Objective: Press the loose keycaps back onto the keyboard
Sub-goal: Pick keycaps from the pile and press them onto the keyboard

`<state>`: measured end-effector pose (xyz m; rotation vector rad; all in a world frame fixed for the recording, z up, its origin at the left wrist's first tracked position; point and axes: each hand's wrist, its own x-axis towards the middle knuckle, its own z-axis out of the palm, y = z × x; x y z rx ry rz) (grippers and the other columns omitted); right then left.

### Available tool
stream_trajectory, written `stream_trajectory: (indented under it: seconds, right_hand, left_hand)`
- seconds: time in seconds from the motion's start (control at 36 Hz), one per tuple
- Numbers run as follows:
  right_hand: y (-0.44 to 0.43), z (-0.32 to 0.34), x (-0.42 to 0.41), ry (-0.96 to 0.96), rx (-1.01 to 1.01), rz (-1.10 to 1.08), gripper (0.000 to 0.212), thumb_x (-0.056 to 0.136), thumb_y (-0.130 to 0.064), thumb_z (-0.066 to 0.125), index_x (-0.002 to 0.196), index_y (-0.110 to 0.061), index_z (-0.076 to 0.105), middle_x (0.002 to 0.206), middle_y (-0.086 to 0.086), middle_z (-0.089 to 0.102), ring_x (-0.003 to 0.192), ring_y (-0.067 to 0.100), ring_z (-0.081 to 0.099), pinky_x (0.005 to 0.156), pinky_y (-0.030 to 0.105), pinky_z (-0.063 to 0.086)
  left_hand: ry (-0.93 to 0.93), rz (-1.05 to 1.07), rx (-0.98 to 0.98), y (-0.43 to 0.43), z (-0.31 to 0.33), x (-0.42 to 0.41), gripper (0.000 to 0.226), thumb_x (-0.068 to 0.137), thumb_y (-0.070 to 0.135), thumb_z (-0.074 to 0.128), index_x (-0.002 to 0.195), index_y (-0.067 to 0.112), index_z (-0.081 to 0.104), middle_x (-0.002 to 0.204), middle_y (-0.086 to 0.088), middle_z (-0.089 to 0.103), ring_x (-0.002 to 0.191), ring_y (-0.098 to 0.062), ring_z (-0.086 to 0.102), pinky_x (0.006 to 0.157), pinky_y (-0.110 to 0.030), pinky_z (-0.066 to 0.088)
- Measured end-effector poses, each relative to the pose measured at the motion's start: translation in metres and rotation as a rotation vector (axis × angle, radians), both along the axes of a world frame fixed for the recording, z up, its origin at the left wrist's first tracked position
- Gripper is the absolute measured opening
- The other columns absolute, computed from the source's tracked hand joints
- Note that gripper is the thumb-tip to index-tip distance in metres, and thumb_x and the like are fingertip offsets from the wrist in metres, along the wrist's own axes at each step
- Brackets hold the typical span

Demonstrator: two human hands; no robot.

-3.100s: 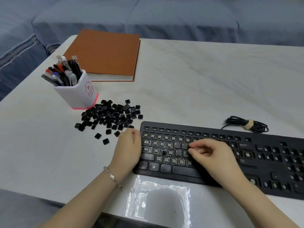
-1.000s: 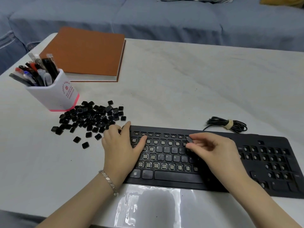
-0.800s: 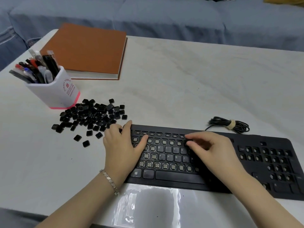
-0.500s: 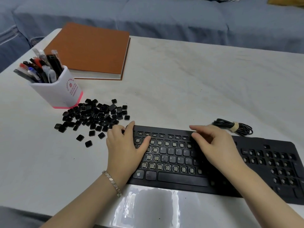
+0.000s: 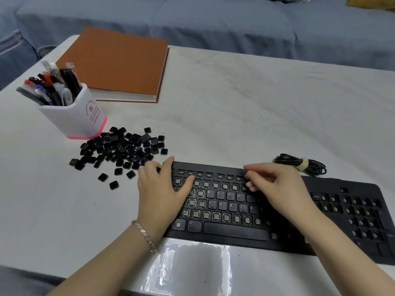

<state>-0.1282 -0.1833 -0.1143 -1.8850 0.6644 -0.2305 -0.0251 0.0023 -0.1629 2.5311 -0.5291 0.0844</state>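
At the far left stands a white plastic pen holder with a pink base (image 5: 73,118), and behind it lies a thick orange-brown hardcover book (image 5: 115,63). Just in front of the holder, a heap of small loose black plastic keycaps (image 5: 128,146) is spread on the pale worktop (image 5: 256,107), with a few strays nearer the edge.

The left hand (image 5: 159,191) rests on the left end of the flat black keyboard (image 5: 235,230). Its grip is relaxed, pinching nothing, and the thumb lies across the upper rows, so it seems to be bracing the board.

The keyboard lies along the near edge of the worktop. It is only part refilled: the letters R to U and F to K, the space bar and its neighbours are seated, while most other sockets show bare pale domes.

The right hand (image 5: 277,189) hovers over the number and function rows with its fingertips drawn together. Blur hides whether that grip pinches a cap.

The step looks like seating one cap in the upper rows. The next move calls for squaring a cap over its socket and pressing straight down, then reaching for another from the heap.

At the right lies a coiled black cable (image 5: 299,165).
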Motion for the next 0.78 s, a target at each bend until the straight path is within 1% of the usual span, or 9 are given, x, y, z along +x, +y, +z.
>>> stream_trajectory:
  seconds: [0.08, 0.19, 0.28, 0.39, 0.47, 0.53, 0.61, 0.72, 0.78]
  right_hand:
    - [0.001, 0.002, 0.001, -0.011, 0.161, -0.011, 0.018, 0.085, 0.003, 0.057, 0.081, -0.012, 0.066, 0.068, 0.006, 0.069, 0.056, 0.006, 0.065, 0.063, 0.011, 0.052]
    - [0.000, 0.004, 0.002, -0.044, 0.271, -0.048, 0.014, 0.085, 0.008, 0.055, 0.090, -0.002, 0.062, 0.081, 0.011, 0.068, 0.064, 0.007, 0.068, 0.062, 0.011, 0.052]
    - [-0.001, 0.002, 0.004, -0.044, 0.307, -0.067, 0.014, 0.085, 0.009, 0.054, 0.092, -0.002, 0.060, 0.083, 0.013, 0.066, 0.067, 0.008, 0.068, 0.060, 0.012, 0.053]
    - [-0.003, -0.002, 0.005, -0.033, 0.193, -0.049, 0.016, 0.083, 0.005, 0.059, 0.079, -0.010, 0.062, 0.071, 0.008, 0.068, 0.065, 0.011, 0.069, 0.055, 0.015, 0.053]
    - [-0.003, -0.006, 0.004, -0.023, 0.065, -0.024, 0.015, 0.078, -0.001, 0.067, 0.074, -0.014, 0.064, 0.058, 0.000, 0.068, 0.056, 0.008, 0.066, 0.050, 0.013, 0.050]
    - [-0.003, -0.008, 0.003, -0.037, -0.074, -0.027, 0.012, 0.072, -0.009, 0.074, 0.070, -0.018, 0.066, 0.056, -0.004, 0.066, 0.053, 0.003, 0.060, 0.052, 0.009, 0.045]
    - [-0.005, -0.012, 0.002, -0.035, -0.312, -0.037, 0.022, 0.065, -0.019, 0.079, 0.063, -0.033, 0.063, 0.061, -0.009, 0.061, 0.061, 0.001, 0.053, 0.059, 0.005, 0.037]
    - [-0.005, -0.018, 0.001, -0.033, -0.245, -0.042, 0.020, 0.065, -0.018, 0.080, 0.065, -0.032, 0.066, 0.061, -0.001, 0.063, 0.054, 0.002, 0.050, 0.058, 0.006, 0.037]
    - [-0.005, -0.022, 0.001, -0.023, -0.240, -0.040, 0.017, 0.067, -0.017, 0.079, 0.068, -0.030, 0.067, 0.059, -0.002, 0.062, 0.056, 0.003, 0.052, 0.060, 0.005, 0.037]
  left_hand:
    - [-0.002, -0.001, -0.001, 0.000, 0.000, 0.000, 0.064, 0.078, 0.046, 0.064, 0.131, 0.011, 0.051, 0.104, -0.012, 0.041, 0.099, -0.026, 0.035, 0.091, -0.033, 0.032]
    - [-0.004, 0.003, 0.001, -0.001, 0.000, 0.000, 0.063, 0.078, 0.044, 0.066, 0.129, 0.010, 0.052, 0.103, -0.014, 0.043, 0.099, -0.028, 0.037, 0.090, -0.036, 0.034]
    - [-0.011, 0.002, 0.002, -0.001, -0.001, 0.000, 0.063, 0.077, 0.043, 0.067, 0.129, 0.009, 0.053, 0.103, -0.015, 0.044, 0.098, -0.030, 0.038, 0.090, -0.038, 0.035]
    - [-0.012, 0.002, -0.002, -0.001, 0.000, 0.000, 0.063, 0.077, 0.043, 0.067, 0.128, 0.008, 0.053, 0.102, -0.015, 0.044, 0.098, -0.030, 0.039, 0.090, -0.037, 0.035]
    - [-0.009, 0.000, 0.001, -0.001, 0.000, 0.000, 0.063, 0.078, 0.043, 0.066, 0.129, 0.009, 0.052, 0.103, -0.014, 0.044, 0.099, -0.029, 0.038, 0.089, -0.036, 0.034]
    - [-0.009, -0.001, 0.005, -0.001, 0.000, 0.000, 0.063, 0.078, 0.044, 0.066, 0.129, 0.009, 0.052, 0.103, -0.014, 0.044, 0.099, -0.029, 0.038, 0.090, -0.035, 0.034]
    - [-0.014, -0.002, 0.006, -0.001, 0.000, 0.000, 0.064, 0.078, 0.044, 0.066, 0.129, 0.008, 0.052, 0.103, -0.014, 0.044, 0.099, -0.029, 0.038, 0.090, -0.035, 0.034]
    - [-0.015, -0.002, 0.004, -0.001, -0.001, 0.000, 0.063, 0.078, 0.043, 0.066, 0.129, 0.008, 0.052, 0.103, -0.015, 0.045, 0.099, -0.029, 0.038, 0.091, -0.037, 0.035]
    - [-0.017, -0.002, 0.005, -0.001, -0.001, 0.000, 0.063, 0.078, 0.043, 0.066, 0.129, 0.008, 0.052, 0.103, -0.015, 0.045, 0.098, -0.029, 0.039, 0.091, -0.037, 0.035]
